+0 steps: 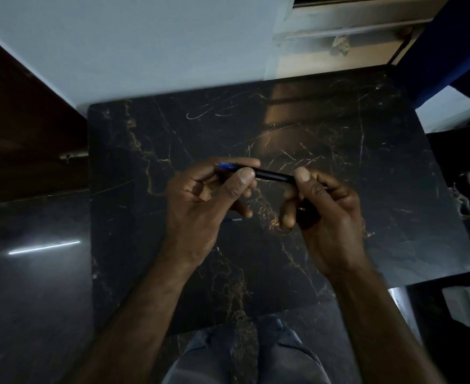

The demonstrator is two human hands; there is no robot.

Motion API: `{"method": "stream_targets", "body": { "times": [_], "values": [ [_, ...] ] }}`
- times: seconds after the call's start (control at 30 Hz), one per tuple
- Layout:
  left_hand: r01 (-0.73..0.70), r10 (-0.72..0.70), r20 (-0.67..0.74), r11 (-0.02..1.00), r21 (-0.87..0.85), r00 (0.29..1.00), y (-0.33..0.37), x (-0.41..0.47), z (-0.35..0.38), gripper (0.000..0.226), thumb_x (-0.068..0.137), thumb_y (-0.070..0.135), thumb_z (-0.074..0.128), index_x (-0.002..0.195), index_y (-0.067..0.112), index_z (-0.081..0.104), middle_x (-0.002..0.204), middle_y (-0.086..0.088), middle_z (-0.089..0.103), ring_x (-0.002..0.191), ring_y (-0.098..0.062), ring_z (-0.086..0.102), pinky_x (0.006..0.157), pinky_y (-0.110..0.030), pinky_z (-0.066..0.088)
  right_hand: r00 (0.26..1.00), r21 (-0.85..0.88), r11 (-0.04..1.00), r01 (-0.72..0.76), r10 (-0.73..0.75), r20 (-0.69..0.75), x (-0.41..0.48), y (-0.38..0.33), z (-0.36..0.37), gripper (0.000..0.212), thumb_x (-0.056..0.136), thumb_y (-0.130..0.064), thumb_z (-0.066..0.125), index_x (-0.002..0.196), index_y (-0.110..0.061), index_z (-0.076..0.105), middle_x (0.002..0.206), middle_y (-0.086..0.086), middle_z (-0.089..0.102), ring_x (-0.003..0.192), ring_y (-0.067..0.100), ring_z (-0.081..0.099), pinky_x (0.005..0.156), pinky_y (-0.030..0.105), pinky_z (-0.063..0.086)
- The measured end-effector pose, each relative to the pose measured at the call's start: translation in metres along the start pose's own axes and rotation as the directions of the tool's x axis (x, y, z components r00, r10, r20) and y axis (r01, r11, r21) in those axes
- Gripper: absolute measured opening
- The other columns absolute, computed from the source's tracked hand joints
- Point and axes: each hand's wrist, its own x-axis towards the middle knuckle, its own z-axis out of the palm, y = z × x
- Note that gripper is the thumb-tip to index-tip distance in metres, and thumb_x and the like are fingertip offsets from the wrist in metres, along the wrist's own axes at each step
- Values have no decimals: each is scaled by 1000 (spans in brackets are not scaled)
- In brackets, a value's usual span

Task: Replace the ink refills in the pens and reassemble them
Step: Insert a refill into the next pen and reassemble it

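Above the table, black pen spans both hands' fingers.

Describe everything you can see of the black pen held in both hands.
The pen has a slim, smooth black barrel that looks like plastic, with a blue piece sticking out of its left end. It lies almost level, dipping slightly to the right, in the air above the dark marbled table. The left hand pinches its left end between thumb and fingers. The right hand grips its right end, which is hidden among the fingers. Dim light hides finer detail.
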Motion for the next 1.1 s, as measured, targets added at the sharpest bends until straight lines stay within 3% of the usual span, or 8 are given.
{"method": "stream_targets", "body": {
  "times": [0.13,0.23,0.33,0.4,0.47,0.67,0.9,1.1],
  "values": [
    [11,-10,-12,1000,10,1000,-2,-1,-3,20,99,15,71,112,23,84,88,0,79,80,-12,74,57,-28,62,998,-23,1000,4,-3,60,-1,0,-1,26,95,-21,69,116,-4,68,76,12,68,65,26,64,55,39,49],
    [11,-11,-17,1000,18,1000,-3,-1,-9,18,98,15,72,111,21,83,89,0,79,79,-13,74,57,-27,61,999,-36,999,18,-16,41,1,0,2,11,94,-13,71,94,-3,68,68,8,66,58,20,63,51,33,50],
    [3,-3,-7,999,53,1000,-3,-3,-12,16,98,14,72,109,19,83,88,0,80,79,-13,74,57,-26,61,999,-113,993,35,-39,-33,4,4,6,36,98,-33,68,81,-1,68,60,7,62,47,19,59,47,32,48],
    [-1,2,-8,998,70,1000,-3,-3,-13,16,99,13,72,111,15,81,88,0,80,78,-13,75,57,-26,61,999,-97,994,45,-44,20,4,4,6,29,97,-34,69,100,-5,73,68,9,67,56,22,65,50,34,51],
    [4,-2,-23,997,81,1000,-3,-3,-14,15,99,13,72,112,14,80,88,1,80,77,-11,75,57,-25,61,994,-88,994,68,-60,96,3,4,7,21,96,-15,71,114,-4,69,80,12,71,69,25,69,55,36,54],
    [51,-50,-72,999,6,996,3,0,-15,15,97,19,71,102,20,86,79,0,78,67,-10,71,53,-24,59,984,-142,976,163,-150,95,4,5,15,4,95,-5,72,93,-2,70,73,8,68,62,21,67,50,33,51],
    [-10,7,32,995,96,999,16,13,-35,15,100,14,67,106,13,80,81,3,78,68,-9,71,57,-24,61,972,-214,955,203,-171,158,14,-2,26,20,97,-3,68,79,4,63,57,8,54,43,17,49,43,26,40],
    [-40,34,48,992,123,998,13,16,-42,15,101,12,65,111,11,75,79,6,76,66,-10,70,56,-24,61,984,-137,985,102,-79,160,17,4,32,25,98,-8,67,78,7,62,52,5,54,38,13,46,39,22,37]
  ]
}}
